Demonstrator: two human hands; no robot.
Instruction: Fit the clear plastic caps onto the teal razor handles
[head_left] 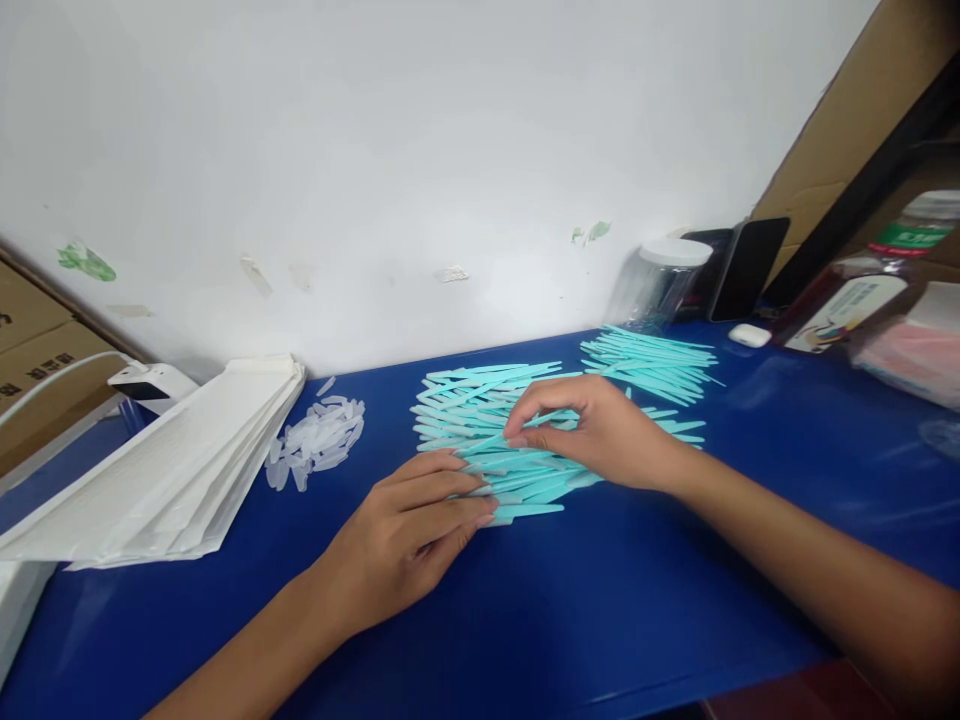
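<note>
A heap of slim turquoise sticks [480,395] with pale translucent ends lies on the blue table, most of them pointing left to right. My right hand [592,430] is over the heap, thumb and forefinger pinched on a turquoise stick [491,440]. At the heap's near left side, my left hand [427,505] has its fingertips against the sticks' pale ends. Its thumb and forefinger close around the end of one stick [529,510]; exactly how firmly is hidden. Behind the right hand lies a second turquoise bundle [649,362].
Small translucent caps [319,440] are piled left of the heap. White padded envelopes [165,460] and a white device with a cable [154,385] lie farther left. A lidded clear jar [664,280], phone [750,270], white case [750,335] and bottle [847,300] stand at the right.
</note>
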